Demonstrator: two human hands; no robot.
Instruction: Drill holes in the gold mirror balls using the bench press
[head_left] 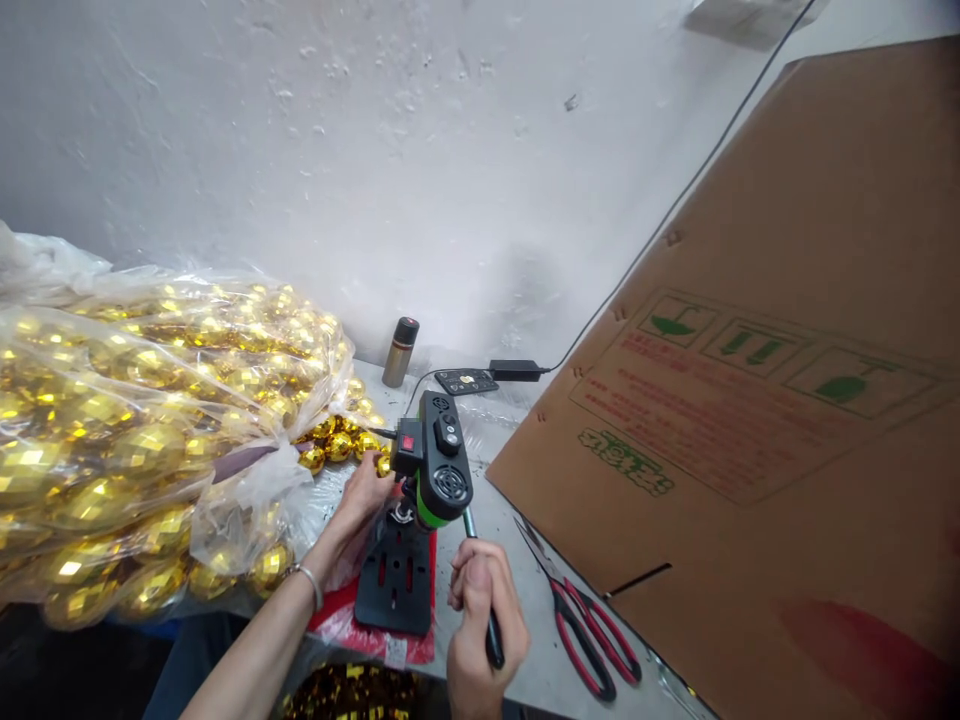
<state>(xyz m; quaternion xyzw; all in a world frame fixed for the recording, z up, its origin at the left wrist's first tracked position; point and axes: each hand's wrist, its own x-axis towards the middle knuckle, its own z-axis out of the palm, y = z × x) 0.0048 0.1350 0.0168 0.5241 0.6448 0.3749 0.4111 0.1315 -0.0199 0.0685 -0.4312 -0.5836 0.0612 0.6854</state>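
Black machine [444, 460], grey table [541, 680], white wall [450, 180], carton [712, 500]

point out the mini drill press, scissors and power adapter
Mini drill press [444, 464], head view: its black top housing.
Scissors [559, 582], head view: near the pivot.
Power adapter [514, 371], head view: middle of its casing.
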